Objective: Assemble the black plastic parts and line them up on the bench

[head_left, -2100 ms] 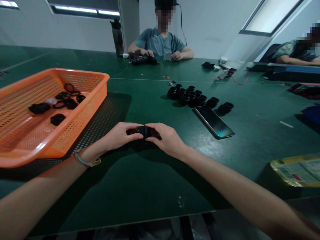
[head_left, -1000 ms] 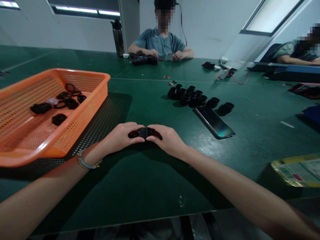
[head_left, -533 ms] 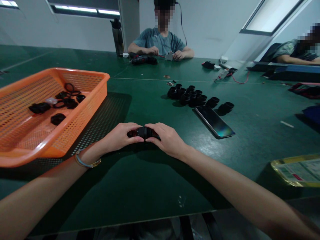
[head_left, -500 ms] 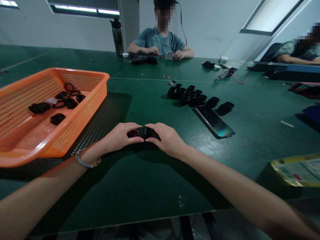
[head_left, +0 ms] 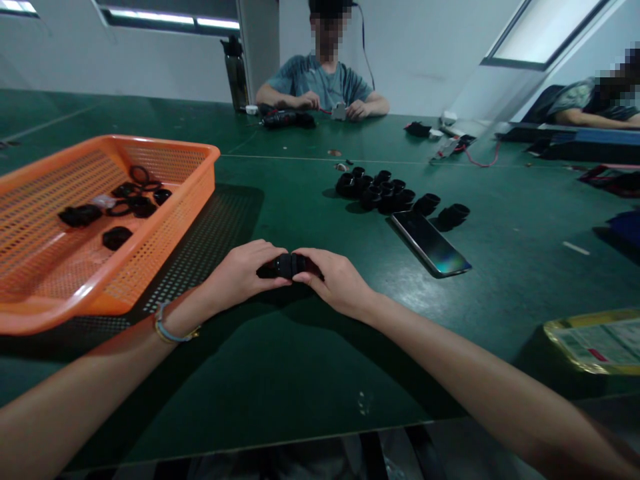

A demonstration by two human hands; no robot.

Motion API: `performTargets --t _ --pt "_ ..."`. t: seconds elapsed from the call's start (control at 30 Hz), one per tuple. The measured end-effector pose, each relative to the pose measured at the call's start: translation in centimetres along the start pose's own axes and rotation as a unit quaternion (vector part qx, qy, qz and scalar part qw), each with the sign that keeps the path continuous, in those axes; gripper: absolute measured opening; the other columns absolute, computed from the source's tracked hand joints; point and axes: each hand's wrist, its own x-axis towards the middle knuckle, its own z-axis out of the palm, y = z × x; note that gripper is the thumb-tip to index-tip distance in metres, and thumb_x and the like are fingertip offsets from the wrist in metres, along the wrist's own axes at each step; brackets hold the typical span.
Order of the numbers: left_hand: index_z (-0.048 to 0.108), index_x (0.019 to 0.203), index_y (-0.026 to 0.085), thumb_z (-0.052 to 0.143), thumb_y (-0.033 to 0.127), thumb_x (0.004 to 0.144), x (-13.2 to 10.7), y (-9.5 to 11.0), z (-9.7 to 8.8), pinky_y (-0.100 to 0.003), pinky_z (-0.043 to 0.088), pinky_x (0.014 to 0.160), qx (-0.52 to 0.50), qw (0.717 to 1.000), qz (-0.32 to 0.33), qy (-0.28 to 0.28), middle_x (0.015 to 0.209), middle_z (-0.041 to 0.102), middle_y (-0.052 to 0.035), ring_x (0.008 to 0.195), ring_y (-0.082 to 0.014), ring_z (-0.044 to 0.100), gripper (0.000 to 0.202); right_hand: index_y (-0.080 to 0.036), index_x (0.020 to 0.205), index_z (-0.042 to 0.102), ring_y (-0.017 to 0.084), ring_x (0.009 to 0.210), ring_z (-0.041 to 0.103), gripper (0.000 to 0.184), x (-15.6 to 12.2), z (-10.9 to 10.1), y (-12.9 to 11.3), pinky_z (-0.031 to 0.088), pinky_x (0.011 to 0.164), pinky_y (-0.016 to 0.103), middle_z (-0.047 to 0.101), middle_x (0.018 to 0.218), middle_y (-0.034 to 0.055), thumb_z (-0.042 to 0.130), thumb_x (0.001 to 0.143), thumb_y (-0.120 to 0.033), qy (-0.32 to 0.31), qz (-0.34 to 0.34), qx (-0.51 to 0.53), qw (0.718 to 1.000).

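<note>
A small black cylindrical part (head_left: 286,265) is gripped between both my hands just above the green table (head_left: 300,360). My left hand (head_left: 241,272) closes on its left end, my right hand (head_left: 334,280) on its right end, fingertips nearly meeting. Most of the part is hidden by my fingers. A cluster of several similar black parts (head_left: 380,190) lies farther back on the table. An orange mesh basket (head_left: 165,220) at the left holds several black rings and parts (head_left: 117,237).
A phone (head_left: 430,243) lies face up right of my hands. A yellow-edged tray (head_left: 595,340) is at the right edge. A person (head_left: 325,83) sits opposite with tools; another person (head_left: 595,107) leans at the far right. A dark bottle (head_left: 236,77) stands at the back.
My hands have stayed in place, fingers shifting slightly around the black part; my left hand has rolled a little over it. Nothing else on the table moved.
</note>
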Motion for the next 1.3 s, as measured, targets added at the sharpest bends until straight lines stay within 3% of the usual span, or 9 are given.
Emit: performTargets --t 0.2,0.43,0.6,0.97,1.3 --pt "0.061 0.099 0.012 0.048 0.047 0.086 0.1 0.4 -0.2 -0.029 0.046 0.071 0.001 1.000 -0.008 0.016 0.085 0.066 -0.0094 0.079 -0.0207 0.060 0.040 -0.014 0.104 0.056 0.017 0.082 0.064 0.021 0.0 -0.1 -0.3 0.053 0.071 0.032 0.068 0.095 0.0075 0.056 0.085 -0.023 0.020 0.006 0.043 0.999" --pt "0.060 0.101 0.012 0.043 0.050 0.084 0.5 0.0 -0.3 -0.027 0.048 0.066 -0.197 0.973 -0.111 -0.051 0.087 0.068 -0.0063 0.075 -0.0187 0.062 0.046 -0.018 0.110 0.054 0.018 0.090 0.063 0.028 -0.2 0.0 0.1 0.053 0.077 0.035 0.066 0.101 0.0069 0.058 0.084 -0.024 0.080 -0.052 0.016 0.995" --pt "0.063 0.096 0.012 0.048 0.044 0.080 0.6 -0.2 -0.2 -0.028 0.049 0.069 -0.258 0.954 -0.138 -0.066 0.089 0.070 -0.0062 0.077 -0.0190 0.063 0.038 -0.016 0.112 0.053 0.018 0.087 0.062 0.028 -0.1 -0.1 0.4 0.052 0.076 0.034 0.066 0.097 0.0080 0.057 0.085 -0.024 0.072 -0.073 -0.013 0.995" --pt "0.067 0.096 0.012 0.051 0.047 0.079 0.3 -0.1 -0.3 -0.025 0.046 0.059 -0.184 0.973 -0.123 -0.063 0.078 0.069 -0.0051 0.064 -0.0171 0.060 0.041 -0.015 0.109 0.053 0.020 0.093 0.063 0.026 -0.1 0.0 0.3 0.051 0.080 0.037 0.066 0.104 0.0105 0.055 0.086 -0.027 0.022 -0.062 -0.011 0.998" --pt "0.066 0.095 0.011 0.046 0.051 0.085 -0.1 0.3 -0.2 -0.023 0.046 0.063 -0.054 0.998 -0.028 0.017 0.079 0.066 -0.0075 0.068 -0.0161 0.060 0.045 -0.013 0.102 0.057 0.014 0.075 0.062 0.019 0.0 -0.2 -0.8 0.049 0.066 0.027 0.068 0.089 0.0055 0.056 0.085 -0.019 0.006 0.056 0.072 0.996"
